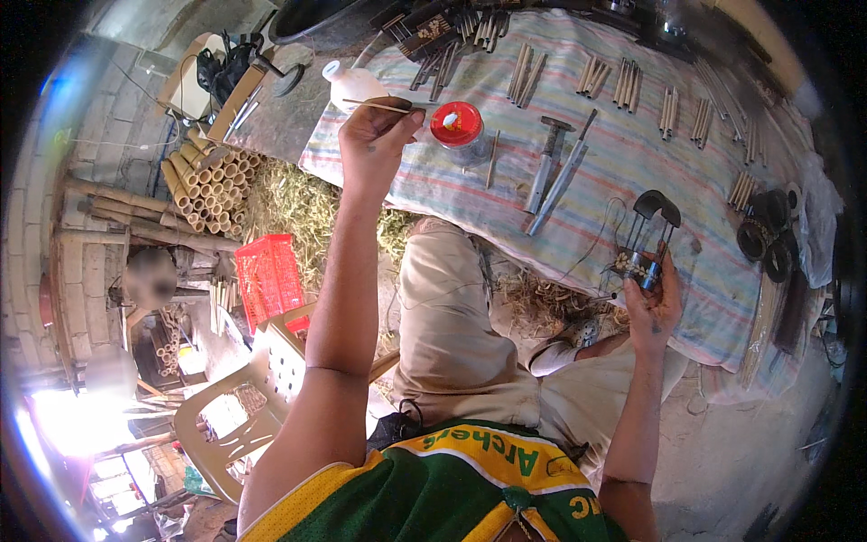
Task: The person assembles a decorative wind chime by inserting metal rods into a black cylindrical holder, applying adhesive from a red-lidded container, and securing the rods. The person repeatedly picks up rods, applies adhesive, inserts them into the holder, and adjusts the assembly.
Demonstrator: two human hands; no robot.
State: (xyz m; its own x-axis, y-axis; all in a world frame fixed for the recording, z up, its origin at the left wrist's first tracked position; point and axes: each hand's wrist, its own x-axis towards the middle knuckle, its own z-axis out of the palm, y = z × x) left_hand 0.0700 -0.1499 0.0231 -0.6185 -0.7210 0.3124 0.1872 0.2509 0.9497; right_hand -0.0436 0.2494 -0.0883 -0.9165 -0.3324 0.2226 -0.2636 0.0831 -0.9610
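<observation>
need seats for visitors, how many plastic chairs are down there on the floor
1: a cream plastic chair stands on the floor at lower left, beside the person's left arm, below the red plastic crate. Others may be hidden beyond the picture's dark rim.

A striped cloth (pixel 632 154) fills the upper right of the frame, with rows of bamboo sticks (pixel 623 81) along its top and two metal tools (pixel 553 172) lying side by side near its middle. Dark rings (pixel 766 235) sit at the cloth's right edge. At the upper left lies a stack of cut bamboo tubes (pixel 209 185), with a red crate (pixel 269 275) just below it and a pale plastic chair (pixel 244 406) at the lower left.
</observation>
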